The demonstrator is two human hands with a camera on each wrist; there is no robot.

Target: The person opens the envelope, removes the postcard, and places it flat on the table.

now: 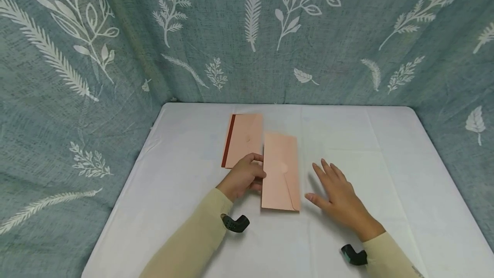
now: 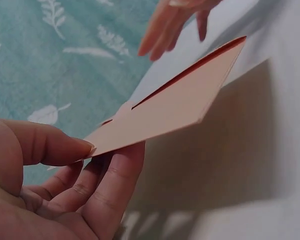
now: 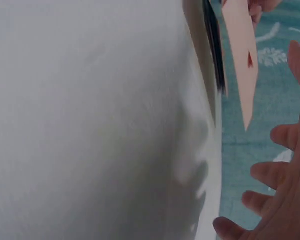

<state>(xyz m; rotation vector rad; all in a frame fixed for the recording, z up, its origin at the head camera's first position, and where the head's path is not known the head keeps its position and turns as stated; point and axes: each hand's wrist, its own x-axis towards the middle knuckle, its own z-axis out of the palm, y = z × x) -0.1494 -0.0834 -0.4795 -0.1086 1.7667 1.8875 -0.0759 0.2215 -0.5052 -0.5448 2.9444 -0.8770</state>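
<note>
My left hand pinches a long pink paper envelope by its left edge, thumb on top and fingers beneath. In the left wrist view the envelope is tilted above the table, its shadow below, and its flap edge gapes slightly along the far side. A small rounded tab shows on the flap. To the right of the envelope, my right hand hovers with fingers spread, holding nothing. Behind my left hand lies a second pink envelope with a dark red strip down its left side.
A white cloth covers the table. Green-blue curtains with white leaf prints hang behind it and at both sides. Black devices are strapped at both wrists over light sleeves.
</note>
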